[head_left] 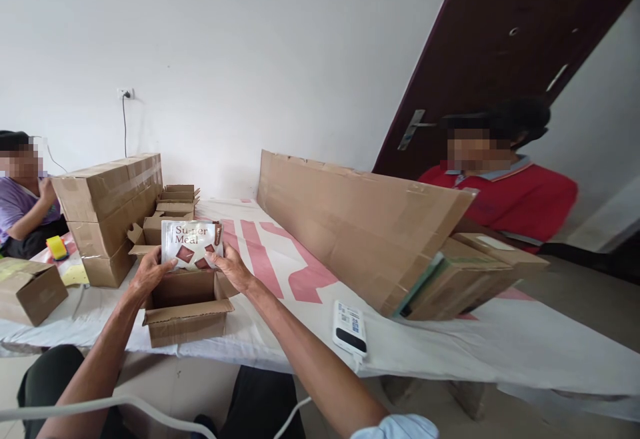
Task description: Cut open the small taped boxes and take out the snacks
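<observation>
A white food pouch with brown lettering and reddish diamond shapes is held up between both hands. My left hand grips its left edge, thumb on the front. On the opposite edge my right hand pinches it the same way, thumb near a lower diamond. Just below the pouch stands an open cardboard box, its near flap folded outward. The inside looks dark, and I cannot make out its contents. Behind the pouch, more open cardboard boxes stand in a row toward the wall.
Stacked taped boxes form a wall at left, beside a closed box and yellow tape roll. A tall cardboard panel crosses the table. A white device lies right. Two people sit at either side.
</observation>
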